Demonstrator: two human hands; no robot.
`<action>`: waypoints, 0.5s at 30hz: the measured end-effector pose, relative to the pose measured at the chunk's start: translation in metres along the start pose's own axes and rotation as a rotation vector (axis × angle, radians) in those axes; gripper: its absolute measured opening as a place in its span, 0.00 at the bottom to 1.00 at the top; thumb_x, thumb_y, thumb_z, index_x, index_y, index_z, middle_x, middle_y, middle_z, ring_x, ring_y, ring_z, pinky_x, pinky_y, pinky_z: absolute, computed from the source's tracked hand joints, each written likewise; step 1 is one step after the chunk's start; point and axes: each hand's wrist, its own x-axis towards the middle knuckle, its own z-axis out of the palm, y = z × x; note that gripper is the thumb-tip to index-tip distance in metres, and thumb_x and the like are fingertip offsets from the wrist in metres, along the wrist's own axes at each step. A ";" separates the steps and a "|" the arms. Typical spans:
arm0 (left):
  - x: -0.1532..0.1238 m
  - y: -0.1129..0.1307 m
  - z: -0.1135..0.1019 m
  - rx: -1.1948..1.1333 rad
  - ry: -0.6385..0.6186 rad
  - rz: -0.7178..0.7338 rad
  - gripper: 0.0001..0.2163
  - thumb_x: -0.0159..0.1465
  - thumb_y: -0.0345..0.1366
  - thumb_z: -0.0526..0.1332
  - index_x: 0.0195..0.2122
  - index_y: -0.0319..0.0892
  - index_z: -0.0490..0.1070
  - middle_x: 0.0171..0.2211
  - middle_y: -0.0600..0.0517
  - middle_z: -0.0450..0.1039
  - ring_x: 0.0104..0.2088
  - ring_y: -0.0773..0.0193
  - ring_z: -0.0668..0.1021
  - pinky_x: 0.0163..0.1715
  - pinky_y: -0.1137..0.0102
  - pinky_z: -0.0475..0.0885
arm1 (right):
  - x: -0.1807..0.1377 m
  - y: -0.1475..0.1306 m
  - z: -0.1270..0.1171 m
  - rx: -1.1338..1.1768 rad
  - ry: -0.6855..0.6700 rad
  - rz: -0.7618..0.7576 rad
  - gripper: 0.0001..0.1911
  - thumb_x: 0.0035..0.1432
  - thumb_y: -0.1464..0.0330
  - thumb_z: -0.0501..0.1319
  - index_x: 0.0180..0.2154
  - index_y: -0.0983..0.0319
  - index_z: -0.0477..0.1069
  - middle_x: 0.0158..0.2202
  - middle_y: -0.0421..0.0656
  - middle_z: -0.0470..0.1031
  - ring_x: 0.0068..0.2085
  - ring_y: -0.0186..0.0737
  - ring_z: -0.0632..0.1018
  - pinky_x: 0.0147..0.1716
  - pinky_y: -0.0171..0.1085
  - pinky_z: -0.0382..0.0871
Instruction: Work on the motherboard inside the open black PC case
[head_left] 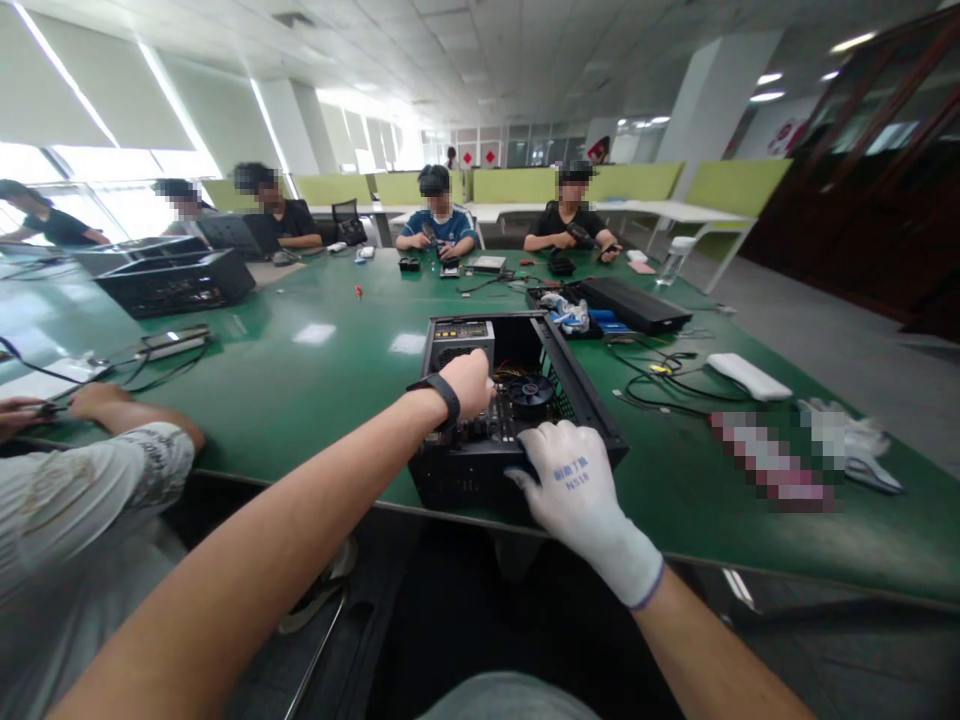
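Observation:
A black computer case (457, 478) lies open-topped on the green table (330, 400) in front of me. Inside it show a silver-grey power supply (459, 335) at the far left and a round black fan (529, 393) to the right. My left hand (466, 384), bare with a black wristband, is closed over the inside of the case, beside the power supply; whatever its fingers hold is hidden. My right hand (574, 478) wears a white glove, its fingers curled over the near right edge of the case and the thumb outside.
Cables (664, 370), a white box (748, 377) and a white glove (855, 440) lie to the right. Behind the case rests a black panel (634, 303). A co-worker's arm (139, 415) reaches in at left, near another computer case (176, 283). Other people sit across the table.

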 end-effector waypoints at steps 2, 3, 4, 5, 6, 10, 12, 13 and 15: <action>0.004 0.006 0.006 0.106 -0.080 0.037 0.17 0.60 0.36 0.63 0.49 0.34 0.72 0.47 0.37 0.78 0.49 0.50 0.79 0.46 0.66 0.73 | -0.018 -0.005 -0.007 0.035 0.010 -0.007 0.13 0.59 0.57 0.63 0.40 0.60 0.70 0.36 0.45 0.72 0.38 0.45 0.67 0.35 0.42 0.47; 0.006 0.010 0.009 0.153 -0.121 0.055 0.17 0.59 0.36 0.64 0.49 0.35 0.74 0.47 0.37 0.78 0.49 0.50 0.79 0.46 0.66 0.73 | -0.026 -0.007 -0.010 0.054 0.018 -0.009 0.13 0.58 0.58 0.63 0.39 0.59 0.70 0.35 0.45 0.71 0.37 0.45 0.67 0.35 0.42 0.46; 0.007 0.013 0.011 0.198 -0.164 0.073 0.17 0.58 0.36 0.65 0.48 0.35 0.75 0.46 0.37 0.78 0.48 0.50 0.79 0.47 0.65 0.73 | -0.033 -0.009 -0.013 0.070 0.026 -0.009 0.12 0.58 0.58 0.64 0.39 0.59 0.70 0.34 0.44 0.71 0.36 0.45 0.66 0.35 0.42 0.46; 0.007 0.016 0.013 0.240 -0.207 0.088 0.17 0.57 0.35 0.66 0.47 0.36 0.77 0.46 0.37 0.78 0.48 0.50 0.79 0.47 0.65 0.73 | -0.040 -0.011 -0.015 0.084 0.032 -0.006 0.12 0.57 0.59 0.64 0.38 0.59 0.70 0.34 0.44 0.71 0.36 0.45 0.66 0.35 0.42 0.46; 0.008 0.020 0.015 0.276 -0.250 0.104 0.17 0.55 0.34 0.66 0.47 0.36 0.78 0.46 0.37 0.79 0.48 0.49 0.80 0.48 0.65 0.73 | -0.046 -0.013 -0.016 0.093 0.034 -0.003 0.11 0.56 0.60 0.65 0.38 0.59 0.70 0.33 0.44 0.71 0.36 0.45 0.66 0.34 0.42 0.46; 0.009 0.031 0.019 0.377 -0.385 0.153 0.18 0.52 0.33 0.68 0.46 0.39 0.80 0.45 0.40 0.80 0.48 0.48 0.79 0.48 0.63 0.74 | -0.064 -0.017 -0.020 0.118 0.050 -0.005 0.11 0.53 0.61 0.67 0.37 0.58 0.71 0.32 0.43 0.70 0.34 0.45 0.65 0.33 0.42 0.45; 0.012 0.034 0.023 0.401 -0.439 0.147 0.19 0.50 0.32 0.70 0.44 0.38 0.81 0.44 0.40 0.80 0.46 0.48 0.80 0.47 0.62 0.74 | -0.070 -0.019 -0.022 0.128 0.067 -0.008 0.12 0.52 0.62 0.68 0.37 0.58 0.71 0.31 0.43 0.71 0.34 0.45 0.65 0.33 0.42 0.45; 0.014 0.034 0.026 0.410 -0.463 0.138 0.19 0.48 0.31 0.71 0.43 0.38 0.81 0.44 0.39 0.80 0.45 0.48 0.80 0.46 0.62 0.74 | -0.073 -0.019 -0.022 0.135 0.075 -0.009 0.12 0.52 0.62 0.68 0.37 0.58 0.71 0.31 0.43 0.71 0.34 0.45 0.65 0.33 0.42 0.45; 0.018 0.032 0.035 0.419 -0.501 0.126 0.22 0.44 0.32 0.74 0.42 0.36 0.81 0.44 0.38 0.80 0.44 0.47 0.81 0.46 0.62 0.75 | -0.077 -0.020 -0.022 0.150 0.086 -0.013 0.12 0.51 0.63 0.68 0.37 0.58 0.71 0.31 0.43 0.71 0.34 0.45 0.65 0.33 0.42 0.45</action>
